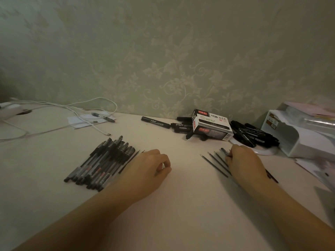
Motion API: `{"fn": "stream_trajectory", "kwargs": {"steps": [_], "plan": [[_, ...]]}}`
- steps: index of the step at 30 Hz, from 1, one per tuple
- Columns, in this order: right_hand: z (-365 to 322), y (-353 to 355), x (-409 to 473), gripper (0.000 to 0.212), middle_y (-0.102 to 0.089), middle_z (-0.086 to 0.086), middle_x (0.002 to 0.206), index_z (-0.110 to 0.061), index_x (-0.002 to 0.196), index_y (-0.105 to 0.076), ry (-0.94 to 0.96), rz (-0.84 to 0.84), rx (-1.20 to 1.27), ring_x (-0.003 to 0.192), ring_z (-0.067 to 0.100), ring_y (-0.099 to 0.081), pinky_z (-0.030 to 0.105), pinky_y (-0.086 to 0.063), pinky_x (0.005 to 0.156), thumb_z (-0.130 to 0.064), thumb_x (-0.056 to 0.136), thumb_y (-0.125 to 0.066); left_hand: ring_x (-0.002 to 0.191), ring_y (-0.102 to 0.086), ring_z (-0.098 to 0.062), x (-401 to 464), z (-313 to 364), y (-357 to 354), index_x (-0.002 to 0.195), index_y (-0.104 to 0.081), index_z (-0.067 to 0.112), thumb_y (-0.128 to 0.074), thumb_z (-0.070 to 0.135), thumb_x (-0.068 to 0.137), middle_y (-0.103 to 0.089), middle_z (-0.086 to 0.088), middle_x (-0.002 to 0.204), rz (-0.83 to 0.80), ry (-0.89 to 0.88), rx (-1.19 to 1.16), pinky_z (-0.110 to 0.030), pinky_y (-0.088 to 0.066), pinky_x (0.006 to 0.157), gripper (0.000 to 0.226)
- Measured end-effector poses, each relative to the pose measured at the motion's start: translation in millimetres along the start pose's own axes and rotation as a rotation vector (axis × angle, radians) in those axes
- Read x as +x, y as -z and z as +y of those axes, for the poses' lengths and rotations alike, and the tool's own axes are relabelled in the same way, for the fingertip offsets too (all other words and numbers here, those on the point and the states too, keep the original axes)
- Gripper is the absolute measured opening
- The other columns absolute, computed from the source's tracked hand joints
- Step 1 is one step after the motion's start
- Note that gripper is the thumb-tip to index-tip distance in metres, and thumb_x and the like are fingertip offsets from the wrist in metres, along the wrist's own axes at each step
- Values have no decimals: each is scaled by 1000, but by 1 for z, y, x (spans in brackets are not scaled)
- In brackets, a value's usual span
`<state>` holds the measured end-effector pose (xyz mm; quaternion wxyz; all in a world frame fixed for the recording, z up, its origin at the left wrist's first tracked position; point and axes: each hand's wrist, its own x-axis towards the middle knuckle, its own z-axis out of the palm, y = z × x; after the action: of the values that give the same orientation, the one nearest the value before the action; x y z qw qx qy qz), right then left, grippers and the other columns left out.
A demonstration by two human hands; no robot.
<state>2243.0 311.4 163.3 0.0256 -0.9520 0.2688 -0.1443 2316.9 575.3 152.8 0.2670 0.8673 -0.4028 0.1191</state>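
Two bare forearms (pixel 94 212) reach in over the pale surface (pixel 181 205). The right hand (pixel 243 161) lies on a row of thin refills (pixel 214 164), fingers curled round what looks like a dark pen barrel (pixel 224 151). The refills run slantwise, tips pointing away and left. The left hand (pixel 150 167) is loosely curled with nothing visible in it, resting just beside the pile of pens (pixel 101 160). The right hand is the nearer to the refills.
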Motion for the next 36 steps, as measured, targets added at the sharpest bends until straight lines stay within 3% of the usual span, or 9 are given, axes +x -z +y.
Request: {"fn": "stream_trajectory", "kwargs": {"steps": [3, 6, 10, 15, 17, 21, 24, 30, 36], "plan": [[-3, 9, 1, 18, -64, 9, 93, -5, 101, -64, 32, 69, 52, 79, 22, -59, 31, -46, 65, -21, 99, -54, 67, -48, -1, 0, 1, 0, 94, -66, 30, -55, 35, 93, -55, 12, 83, 13, 7, -28, -17, -41, 64, 12], [-15, 31, 4, 15, -67, 2, 88, -11, 96, -67, 85, 189, 333, 73, 14, -59, 25, -42, 60, -24, 96, -60, 65, -51, -3, 1, 5, -2, 92, -68, 28, -57, 34, 91, -57, 11, 77, 45, 44, -106, -15, -44, 63, 13], [-50, 36, -11, 12, -68, -10, 71, -20, 84, -72, 106, -123, 967, 54, -2, -56, 9, -39, 50, -26, 92, -66, 57, -57, -7, 2, 14, -7, 86, -68, 27, -60, 36, 91, -65, 2, 72, 46, 201, -512, -21, -50, 58, 14], [-80, -1, -37, 10, -71, 1, 73, -13, 99, -70, 4, -366, 1361, 67, 14, -63, 31, -54, 70, -20, 93, -66, 76, -71, -23, 3, 22, -10, 108, -61, 19, -60, 31, 92, -70, -6, 88, -66, 277, -910, -36, -60, 70, 21], [-85, -11, -42, 18, -73, 7, 76, -10, 106, -62, -33, -396, 1450, 71, 21, -67, 40, -56, 75, -20, 92, -67, 72, -71, -21, 1, 22, -11, 110, -59, 23, -60, 26, 92, -69, -3, 87, -89, 270, -868, -29, -58, 65, 18], [-85, -12, -45, 20, -75, 11, 83, -13, 110, -58, 49, -405, 1506, 71, 19, -71, 26, -58, 67, -19, 93, -65, 59, -62, -9, 0, 17, -8, 110, -58, 27, -53, 19, 96, -63, 4, 86, -76, 210, -641, -21, -48, 55, 17], [-82, -10, -44, 8, -73, 7, 77, -11, 98, -67, 111, -281, 1400, 68, 11, -67, 17, -52, 63, -17, 96, -62, 67, -56, 3, 0, 14, -6, 110, -57, 32, -52, 23, 96, -58, 14, 90, -34, 126, -355, -11, -42, 57, 18], [-80, -11, -47, 7, -72, 5, 75, -10, 95, -71, 214, -354, 1400, 66, 9, -63, 17, -51, 65, -13, 92, -66, 56, -47, -1, 1, 13, -5, 92, -59, 25, -49, 33, 97, -53, 14, 61, -27, 49, -313, -16, -30, 51, 14], [-79, -14, -45, 8, -70, 3, 72, -10, 90, -71, 216, -361, 1435, 64, 9, -60, 17, -49, 62, -12, 93, -64, 58, -48, -6, 3, 11, -1, 88, -46, 35, -34, 51, 96, -51, 9, 61, -31, 32, 26, -26, -26, 46, 21]]}}
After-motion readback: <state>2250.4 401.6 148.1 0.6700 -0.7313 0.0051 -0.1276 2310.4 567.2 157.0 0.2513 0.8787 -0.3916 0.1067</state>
